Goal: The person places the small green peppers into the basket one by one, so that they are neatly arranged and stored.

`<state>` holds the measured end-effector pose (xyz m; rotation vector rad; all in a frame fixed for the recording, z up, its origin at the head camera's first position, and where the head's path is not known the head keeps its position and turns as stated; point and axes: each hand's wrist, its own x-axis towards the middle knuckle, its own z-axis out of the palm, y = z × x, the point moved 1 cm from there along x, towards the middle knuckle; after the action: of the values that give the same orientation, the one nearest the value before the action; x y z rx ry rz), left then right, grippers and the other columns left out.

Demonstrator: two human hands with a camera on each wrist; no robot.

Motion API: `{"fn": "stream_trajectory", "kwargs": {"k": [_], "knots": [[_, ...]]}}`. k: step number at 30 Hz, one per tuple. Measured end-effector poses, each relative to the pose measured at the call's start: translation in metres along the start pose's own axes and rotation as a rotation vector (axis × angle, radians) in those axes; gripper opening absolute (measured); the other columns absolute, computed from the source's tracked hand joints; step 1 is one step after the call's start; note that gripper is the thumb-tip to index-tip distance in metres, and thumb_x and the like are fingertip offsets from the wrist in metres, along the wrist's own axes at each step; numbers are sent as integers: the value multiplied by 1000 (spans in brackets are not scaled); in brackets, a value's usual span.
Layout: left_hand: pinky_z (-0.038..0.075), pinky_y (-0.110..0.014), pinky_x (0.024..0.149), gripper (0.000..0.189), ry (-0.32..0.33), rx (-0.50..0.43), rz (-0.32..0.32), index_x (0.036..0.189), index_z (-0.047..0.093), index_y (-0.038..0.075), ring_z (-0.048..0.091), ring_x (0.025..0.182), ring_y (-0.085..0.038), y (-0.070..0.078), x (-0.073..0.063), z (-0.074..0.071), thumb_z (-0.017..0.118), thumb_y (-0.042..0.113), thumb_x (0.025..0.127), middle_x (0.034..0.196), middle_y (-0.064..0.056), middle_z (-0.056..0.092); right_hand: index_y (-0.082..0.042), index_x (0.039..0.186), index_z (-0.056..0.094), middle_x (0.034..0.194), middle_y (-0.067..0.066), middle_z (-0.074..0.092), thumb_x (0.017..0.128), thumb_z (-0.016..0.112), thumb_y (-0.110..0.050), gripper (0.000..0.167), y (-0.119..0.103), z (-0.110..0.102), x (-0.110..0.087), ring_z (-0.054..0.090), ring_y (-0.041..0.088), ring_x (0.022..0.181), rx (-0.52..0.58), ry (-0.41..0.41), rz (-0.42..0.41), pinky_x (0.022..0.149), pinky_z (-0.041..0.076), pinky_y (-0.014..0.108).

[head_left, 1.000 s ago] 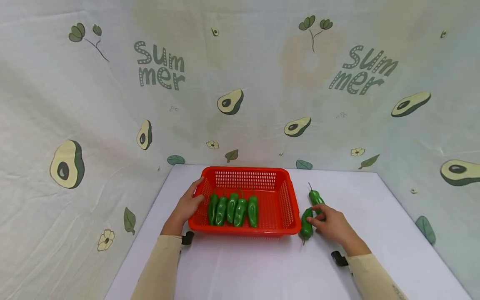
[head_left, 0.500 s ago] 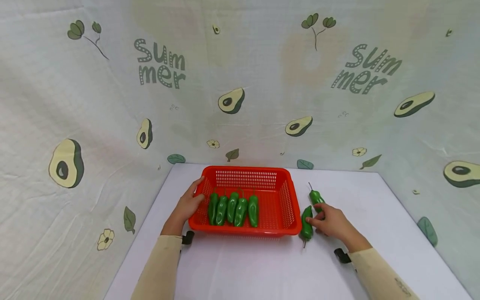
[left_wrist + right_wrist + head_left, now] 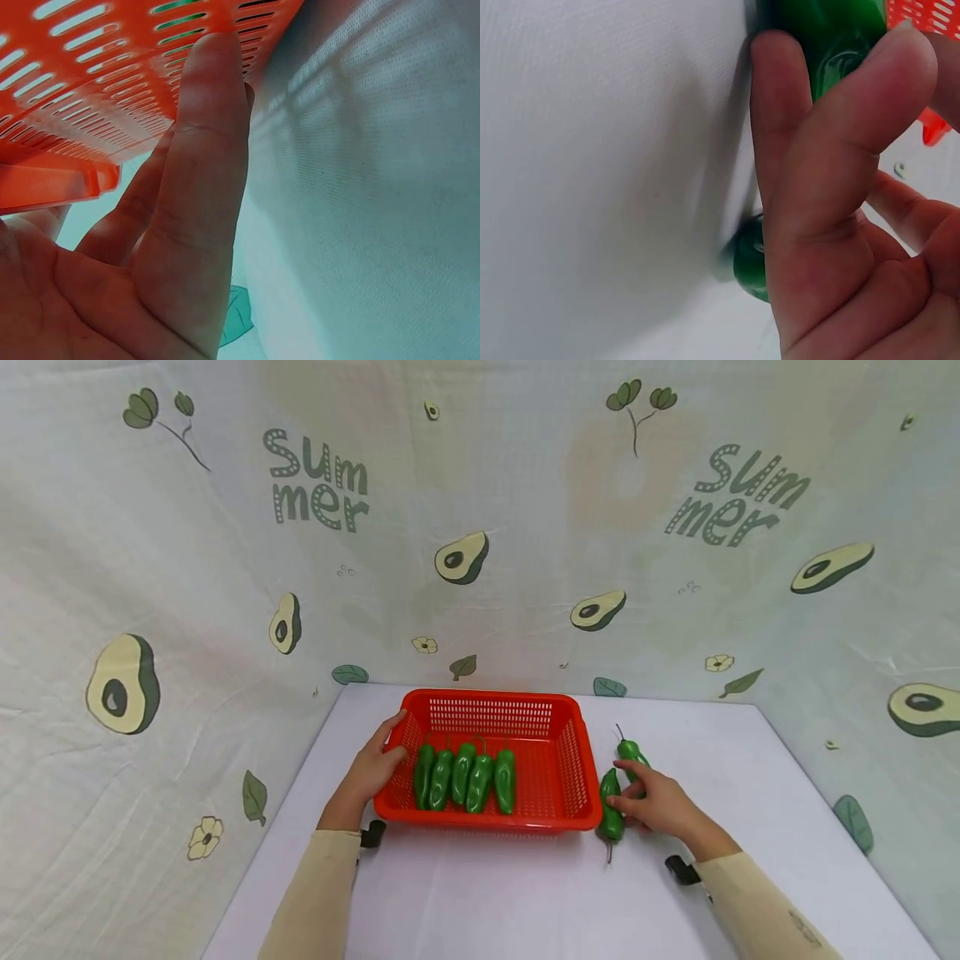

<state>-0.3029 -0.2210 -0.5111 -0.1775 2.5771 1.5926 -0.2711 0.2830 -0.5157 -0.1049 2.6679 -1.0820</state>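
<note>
A red plastic basket [image 3: 480,820] with slotted walls stands on the table, holding several green peppers [image 3: 480,785] in a row on its left side. My left hand [image 3: 372,768] grips its left rim; in the left wrist view, fingers [image 3: 202,150] lie against the slotted wall. Just right of the basket, my right hand [image 3: 660,802] holds a green pepper [image 3: 611,814] between thumb and fingers, its stem toward me. The right wrist view shows fingertips on both sides of this pepper [image 3: 832,30]. Another green pepper [image 3: 630,750] lies behind the right hand, partly hidden by it.
The white table [image 3: 480,902] extends in front of the basket and to its right. A pale cloth [image 3: 517,485] printed with avocados, leaves and lettering hangs behind and at both sides. Dark wrist cameras [image 3: 681,870] sit beneath the wrists.
The pepper at my right fingers has turned slightly, its stem shifting toward me and its tip leftward. My right index finger has moved a little left. The left hand stays on the rim.
</note>
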Motion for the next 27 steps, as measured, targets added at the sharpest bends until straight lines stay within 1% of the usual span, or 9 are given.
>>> {"fn": "stream_trajectory", "kwargs": {"k": [4,10,17,22,27], "knots": [[60,-46,87,69,-3,5,4,162,31,53,62,111,-36,-1,0,-1,51,31,100,147,-17,54,-10,156,46,98,8,69,91,84,-27,77,0,-1,1,71,22,74,17,-18,-20,59,58,38],[60,-46,87,67,1,-8,3,161,33,53,63,109,-35,0,0,0,52,30,101,148,-16,53,-12,149,52,94,5,69,88,86,-33,73,2,-1,1,66,21,75,10,-16,-36,60,57,38],[61,-46,85,68,4,-24,0,161,33,53,63,109,-35,0,0,1,52,29,101,149,-16,53,-12,146,50,90,5,69,86,87,-35,74,6,-4,2,65,23,76,31,-32,-55,60,56,39],[62,-45,83,69,10,-41,-6,161,33,54,63,108,-35,0,-1,1,53,28,101,147,-16,54,-13,145,48,89,6,68,86,88,-34,74,6,-5,2,64,24,72,53,-41,-62,60,56,39],[61,-45,83,69,9,-41,14,161,34,52,65,106,-34,1,-2,0,53,27,100,146,-17,55,-13,146,46,90,9,65,87,87,-34,75,3,-4,-1,63,24,70,71,-48,-45,59,55,38]]}}
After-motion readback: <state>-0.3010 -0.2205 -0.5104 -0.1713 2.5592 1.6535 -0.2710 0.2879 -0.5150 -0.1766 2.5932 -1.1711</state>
